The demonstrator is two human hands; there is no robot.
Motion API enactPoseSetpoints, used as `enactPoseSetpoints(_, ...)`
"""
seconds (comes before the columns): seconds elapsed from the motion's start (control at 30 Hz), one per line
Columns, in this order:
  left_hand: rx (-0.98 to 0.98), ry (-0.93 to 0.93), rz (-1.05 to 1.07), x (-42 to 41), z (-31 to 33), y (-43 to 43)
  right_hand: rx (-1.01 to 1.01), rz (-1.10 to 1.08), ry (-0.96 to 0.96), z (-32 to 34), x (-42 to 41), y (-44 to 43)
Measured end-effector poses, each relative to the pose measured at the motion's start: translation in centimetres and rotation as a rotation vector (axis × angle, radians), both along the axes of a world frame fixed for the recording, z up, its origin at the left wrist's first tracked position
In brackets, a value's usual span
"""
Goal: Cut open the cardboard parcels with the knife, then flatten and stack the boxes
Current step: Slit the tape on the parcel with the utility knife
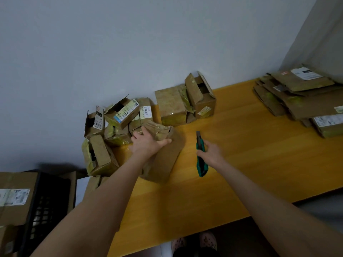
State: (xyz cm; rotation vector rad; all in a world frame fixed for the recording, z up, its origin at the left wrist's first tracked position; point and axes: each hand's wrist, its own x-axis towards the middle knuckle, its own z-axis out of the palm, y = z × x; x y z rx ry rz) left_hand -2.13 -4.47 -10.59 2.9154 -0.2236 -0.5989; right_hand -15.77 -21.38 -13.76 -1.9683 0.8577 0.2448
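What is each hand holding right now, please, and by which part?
The right hand grips the green knife around its handle's middle; the left hand holds nothing, resting flat on the parcel.

Your left hand lies palm down at frame centre, fingers straight and spread, arm stretched from lower left. Your right hand, just right, curls round the knife.

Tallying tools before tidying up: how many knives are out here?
1: a green utility knife gripped in the right hand, over the yellow table. More could be hidden among the parcels.
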Motion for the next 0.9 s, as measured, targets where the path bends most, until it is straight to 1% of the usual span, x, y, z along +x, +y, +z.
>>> enactPoseSetpoints(0.1, -0.104, 0.128, -0.002, -0.1, -1.0, 0.4, -0.059, 0.019, 0.164, -3.9, -0.3, 0.7)
enactPoseSetpoints(0.17, -0.169, 0.217, -0.007, -0.2, -2.0, 1.2, -0.088, 0.009, 0.237, -5.8, -0.4, 0.7)
enactPoseSetpoints(0.23, -0.217, 0.260, -0.032, -0.1, -2.8, 2.2, -0.141, 0.026, 0.286, -6.9, -0.2, 0.5)
enactPoseSetpoints(0.3, -0.262, 0.301, -0.051, -0.1, -3.1, 2.8, -0.199, 0.041, 0.322, -7.7, 0.2, 0.2)
enactPoseSetpoints(0.4, -0.338, 0.343, -0.033, -0.9, -3.4, 2.9, -0.238, 0.020, 0.315, -7.6, 1.0, 0.1)
enactPoseSetpoints(0.47, -0.353, 0.331, -0.011, -1.9, -3.7, 2.5, -0.353, 0.046, 0.305, -6.4, 1.7, 0.0)
enactPoseSetpoints(0.5, -0.340, 0.315, -0.005, -2.4, -3.8, 2.2, -0.401, 0.068, 0.280, -5.4, 2.1, 0.2)
enactPoseSetpoints(0.53, -0.319, 0.293, -0.001, -2.8, -3.9, 2.0, -0.398, 0.088, 0.231, -4.3, 2.7, 0.4)
enactPoseSetpoints(0.6, -0.278, 0.238, -0.001, -3.3, -3.7, 1.6, -0.237, 0.114, 0.151, -1.8, 4.1, 1.5)
enactPoseSetpoints(0.63, -0.245, 0.192, -0.024, -3.5, -3.5, 1.5, -0.153, 0.138, 0.145, -0.7, 4.6, 2.3)
enactPoseSetpoints(0.67, -0.194, 0.129, -0.071, -3.7, -3.2, 1.4, -0.114, 0.194, 0.158, 0.1, 4.9, 3.2)
enactPoseSetpoints(0.7, -0.130, 0.056, -0.134, -3.9, -2.9, 1.3, -0.117, 0.247, 0.179, 0.4, 5.1, 3.9)
enactPoseSetpoints(0.77, -0.005, -0.035, -0.230, -3.8, -2.5, 0.9, -0.197, 0.290, 0.205, 0.3, 5.1, 4.9)
enactPoseSetpoints(0.83, 0.095, -0.038, -0.240, -3.9, -2.1, 0.4, -0.299, 0.279, 0.190, 0.0, 5.1, 5.4)
enactPoseSetpoints(0.9, 0.162, -0.046, -0.223, -4.0, -2.0, -0.3, -0.344, 0.251, 0.172, 0.0, 5.1, 5.5)
